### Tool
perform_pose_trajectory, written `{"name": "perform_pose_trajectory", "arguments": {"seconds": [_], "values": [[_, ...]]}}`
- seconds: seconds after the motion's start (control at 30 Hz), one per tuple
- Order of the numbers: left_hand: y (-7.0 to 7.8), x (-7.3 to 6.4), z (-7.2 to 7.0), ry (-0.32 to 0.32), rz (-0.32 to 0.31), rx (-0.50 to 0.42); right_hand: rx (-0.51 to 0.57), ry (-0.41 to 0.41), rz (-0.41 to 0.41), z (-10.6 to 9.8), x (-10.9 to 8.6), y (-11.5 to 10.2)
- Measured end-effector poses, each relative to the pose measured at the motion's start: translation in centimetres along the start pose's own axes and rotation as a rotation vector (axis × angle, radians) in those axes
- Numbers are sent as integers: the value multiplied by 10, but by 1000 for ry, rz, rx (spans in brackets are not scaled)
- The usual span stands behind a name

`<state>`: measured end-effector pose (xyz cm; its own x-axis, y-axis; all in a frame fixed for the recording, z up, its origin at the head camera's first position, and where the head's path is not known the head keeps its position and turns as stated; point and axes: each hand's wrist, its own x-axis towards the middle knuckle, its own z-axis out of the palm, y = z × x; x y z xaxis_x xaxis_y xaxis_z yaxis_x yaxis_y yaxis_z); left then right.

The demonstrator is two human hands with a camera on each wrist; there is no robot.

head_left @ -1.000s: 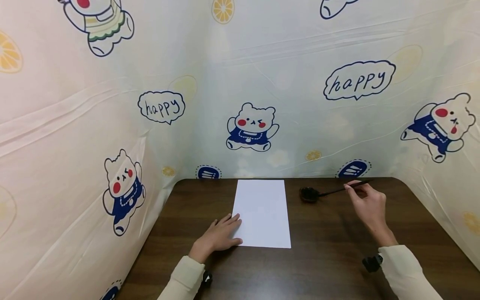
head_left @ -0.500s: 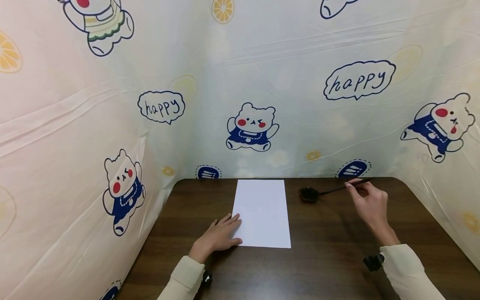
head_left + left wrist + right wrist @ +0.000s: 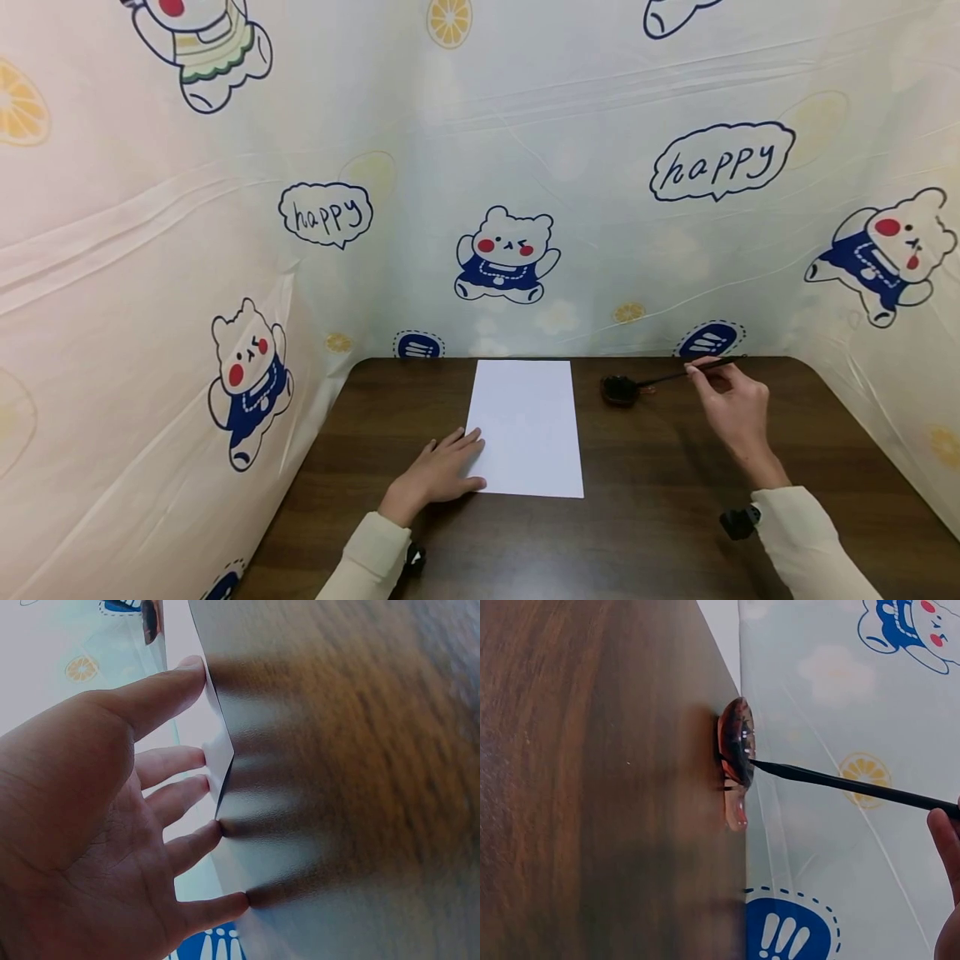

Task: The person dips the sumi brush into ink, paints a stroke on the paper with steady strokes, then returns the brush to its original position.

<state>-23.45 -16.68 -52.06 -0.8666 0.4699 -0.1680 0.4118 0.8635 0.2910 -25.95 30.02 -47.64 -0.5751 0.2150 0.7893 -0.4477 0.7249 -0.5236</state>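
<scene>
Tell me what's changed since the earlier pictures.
The right hand, holding the black brush, has shifted slightly left, toward the dark dish. Nothing was taken hold of or let go. The left hand stays on the white paper; paper and dish haven't moved.

I see worktop (image 3: 652, 467) wood-grained, faintly glossy | sheet (image 3: 527, 425) smooth matt paper | dish (image 3: 733, 739) glossy | brush (image 3: 855, 786) smooth | backdrop (image 3: 585, 167) creased, cloth or plastic, I can't tell
</scene>
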Motion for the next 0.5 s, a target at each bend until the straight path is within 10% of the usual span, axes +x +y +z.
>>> {"name": "perform_pose_trajectory", "arguments": {"seconds": [0.5], "values": [[0, 1, 1, -1, -8, 2, 21, 1, 4, -4, -13, 4]]}}
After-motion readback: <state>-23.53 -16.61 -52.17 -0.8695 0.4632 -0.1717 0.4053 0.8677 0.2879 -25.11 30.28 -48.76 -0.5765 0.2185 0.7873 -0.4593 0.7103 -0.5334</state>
